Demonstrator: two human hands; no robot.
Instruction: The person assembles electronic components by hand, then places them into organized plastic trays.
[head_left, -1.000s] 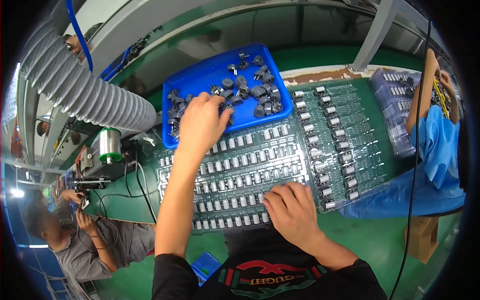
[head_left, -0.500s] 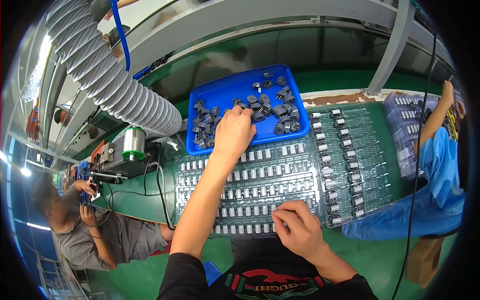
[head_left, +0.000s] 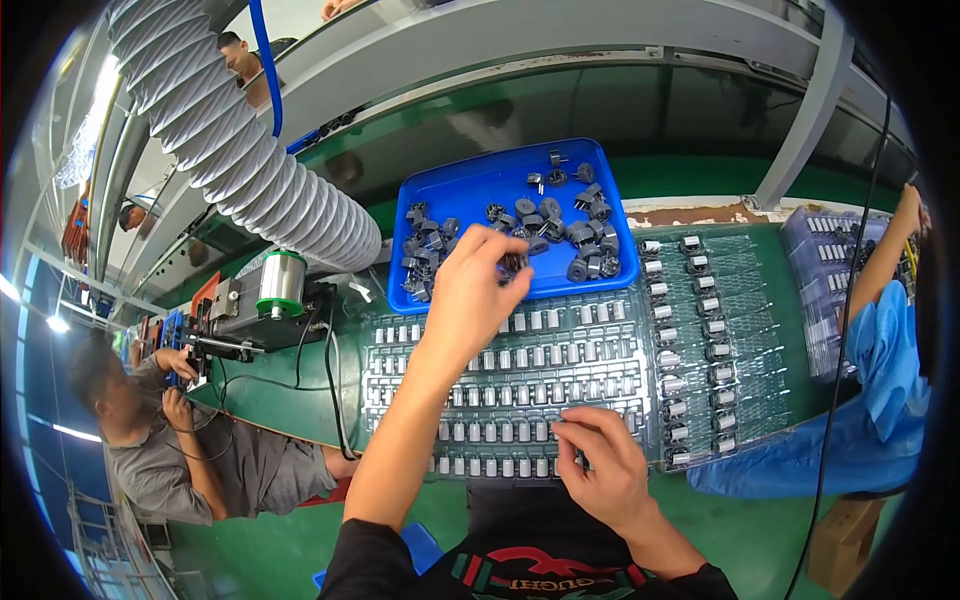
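Note:
My left hand (head_left: 475,295) is raised over the near side of a blue tray (head_left: 620,283). Its thumb and fingers close round a small dark round part (head_left: 514,263) with metal pins. More dark grey round parts (head_left: 547,207) lie loose in the tray in heaps. My right hand (head_left: 605,468) is held low over the near right of a clear plastic blister tray (head_left: 648,400), where silver cylindrical parts (head_left: 522,395) stand in rows. The fingertips of that hand are pinched together beside the rows; what they hold, if anything, is too small to make out.
At right a second clear tray (head_left: 745,320) carries two columns of silver cylinders with dark bases. Stacked trays (head_left: 815,260) stand beyond it, near a person in blue (head_left: 880,345). At left are a ribbed duct (head_left: 270,190), a solder-wire spool (head_left: 282,283) and a seated person (head_left: 260,450).
My left hand has drawn back from among the loose parts and turned, with a dark part now showing between its fingers. My right hand stays almost in place, still pinched.

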